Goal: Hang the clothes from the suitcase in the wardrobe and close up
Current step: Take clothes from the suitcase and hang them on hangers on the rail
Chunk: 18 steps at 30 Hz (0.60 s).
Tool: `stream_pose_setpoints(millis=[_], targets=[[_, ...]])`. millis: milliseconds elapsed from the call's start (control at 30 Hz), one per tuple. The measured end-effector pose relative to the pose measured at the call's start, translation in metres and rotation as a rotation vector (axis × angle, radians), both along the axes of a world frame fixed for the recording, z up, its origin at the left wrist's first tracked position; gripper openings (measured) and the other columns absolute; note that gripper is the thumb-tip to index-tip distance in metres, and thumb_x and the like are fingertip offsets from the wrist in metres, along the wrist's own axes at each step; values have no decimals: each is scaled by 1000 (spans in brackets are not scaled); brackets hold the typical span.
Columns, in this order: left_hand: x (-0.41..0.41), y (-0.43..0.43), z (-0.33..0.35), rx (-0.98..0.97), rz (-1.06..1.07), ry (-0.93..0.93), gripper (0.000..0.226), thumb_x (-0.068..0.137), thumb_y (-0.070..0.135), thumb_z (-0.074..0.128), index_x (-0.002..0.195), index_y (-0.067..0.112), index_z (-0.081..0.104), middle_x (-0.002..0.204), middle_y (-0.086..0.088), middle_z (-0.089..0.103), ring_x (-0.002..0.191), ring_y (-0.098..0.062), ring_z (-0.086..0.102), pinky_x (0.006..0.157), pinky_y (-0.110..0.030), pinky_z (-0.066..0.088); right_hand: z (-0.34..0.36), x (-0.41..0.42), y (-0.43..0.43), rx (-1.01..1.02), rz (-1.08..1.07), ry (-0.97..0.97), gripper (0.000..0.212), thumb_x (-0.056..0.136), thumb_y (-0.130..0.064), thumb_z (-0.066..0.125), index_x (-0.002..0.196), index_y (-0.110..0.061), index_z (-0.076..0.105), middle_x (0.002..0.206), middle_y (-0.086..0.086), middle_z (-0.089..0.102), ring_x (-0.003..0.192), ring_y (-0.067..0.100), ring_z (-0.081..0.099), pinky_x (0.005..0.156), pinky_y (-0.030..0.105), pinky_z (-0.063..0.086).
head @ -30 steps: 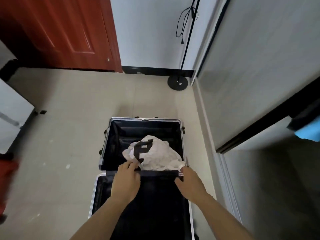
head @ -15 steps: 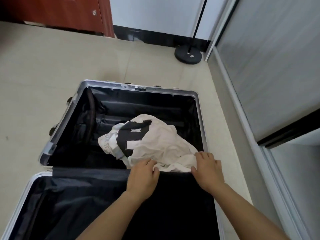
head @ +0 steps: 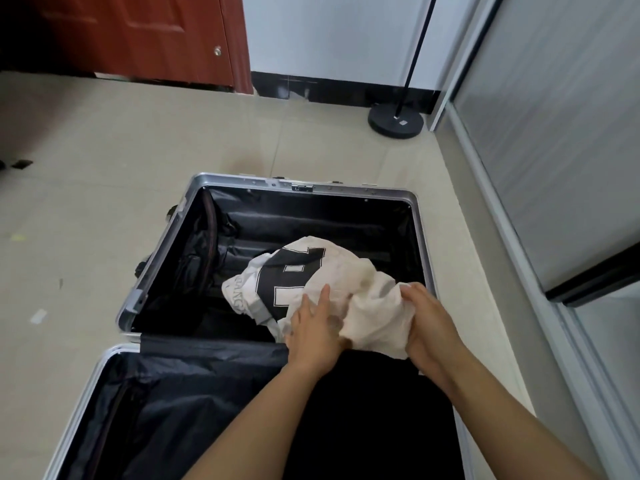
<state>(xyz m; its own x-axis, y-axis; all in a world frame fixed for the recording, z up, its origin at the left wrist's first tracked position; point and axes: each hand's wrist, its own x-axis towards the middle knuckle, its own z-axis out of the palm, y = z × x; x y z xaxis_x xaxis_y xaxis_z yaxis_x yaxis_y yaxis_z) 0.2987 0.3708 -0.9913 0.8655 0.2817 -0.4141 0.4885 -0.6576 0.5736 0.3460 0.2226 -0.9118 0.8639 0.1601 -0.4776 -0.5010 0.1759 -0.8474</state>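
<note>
An open silver-framed suitcase [head: 420, 237] with black lining lies flat on the tiled floor. In its far half sits a crumpled white garment [head: 346, 271] with a large black print. My left hand [head: 317, 323] lies on the cloth's near edge, fingers fairly straight, with a fold bunched against its palm. My right hand [head: 427, 320] grips the garment's right side, the fabric gathered up between both hands. The near half of the suitcase holds only black lining. The wardrobe's grey sliding door [head: 561, 133] stands along the right.
A red-brown door [head: 138, 36] stands at the far left. A black lamp stand base [head: 396, 121] sits on the floor by the wardrobe corner, its pole rising up. Beige tiles stretch left of the suitcase.
Both hands have moved from the suitcase's middle divider onto the white garment and bunched it up between them. The camera has come closer and tilted down.
</note>
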Motion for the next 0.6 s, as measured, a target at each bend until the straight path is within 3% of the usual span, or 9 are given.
stream_pose_setpoints(millis=[67, 133, 167, 233, 300, 367, 400, 500, 600], targets=[[-7, 7, 2, -26, -18, -78, 69, 85, 28, 58, 146, 42, 28, 156, -7, 20, 145, -28, 13, 114, -50, 21, 21, -11, -6, 225, 110, 187, 26, 95, -11, 51, 70, -11, 55, 64, 5, 58, 56, 12, 58, 55, 24, 48], [-21, 13, 10, -112, -10, -271, 36, 84, 23, 55, 116, 40, 58, 121, 5, 53, 126, -24, 42, 99, -42, 38, 34, -25, -13, 209, 311, 304, 13, 88, -5, 55, 76, -6, 60, 63, 8, 61, 53, 15, 61, 50, 23, 50], [-30, 14, 21, -174, 46, -353, 22, 84, 20, 57, 98, 36, 62, 102, 9, 59, 107, -18, 54, 85, -32, 44, 40, -31, -15, 144, 395, 320, 4, 83, -1, 58, 81, -3, 61, 67, 10, 63, 56, 17, 62, 52, 24, 51], [-49, 18, 44, -211, 173, -420, 17, 84, 11, 62, 75, 25, 56, 78, 10, 60, 76, -10, 54, 65, -23, 42, 43, -41, -18, 12, 467, 298, 12, 79, 0, 60, 91, 0, 62, 77, 12, 65, 66, 20, 65, 59, 27, 51], [-62, 29, 66, -102, 200, -404, 25, 79, 7, 66, 65, 17, 48, 71, 7, 53, 68, -13, 49, 59, -26, 39, 55, -49, -19, -193, 567, 216, 17, 78, -10, 67, 94, -4, 66, 85, 9, 69, 78, 20, 66, 67, 27, 49], [-66, 46, 96, 22, 135, -344, 29, 75, 9, 70, 57, 15, 48, 65, 6, 52, 64, -15, 50, 55, -23, 36, 76, -55, -17, -505, 801, 39, 9, 74, -16, 72, 73, -13, 64, 70, -1, 64, 70, 14, 60, 62, 23, 44], [-66, 55, 123, 10, 165, -295, 29, 73, 12, 71, 54, 16, 50, 59, 5, 52, 59, -16, 50, 52, -21, 35, 90, -56, -20, -670, 868, -48, 21, 74, -16, 73, 62, -16, 56, 61, -5, 56, 64, 12, 54, 59, 23, 39], [-60, 81, 206, -136, 387, -271, 25, 69, 23, 69, 59, 6, 53, 54, -4, 50, 55, -21, 45, 51, -30, 31, 146, -53, -26, -872, 675, -169, 36, 84, -15, 65, 53, -18, 47, 59, -5, 47, 64, 15, 47, 60, 28, 33], [-57, 90, 279, -330, 494, -306, 27, 81, 10, 70, 66, 1, 49, 60, -8, 46, 60, -20, 41, 54, -29, 30, 215, -40, -24, -629, 316, -152, 21, 91, -16, 57, 73, -14, 66, 76, -1, 61, 74, 15, 54, 65, 27, 40]])
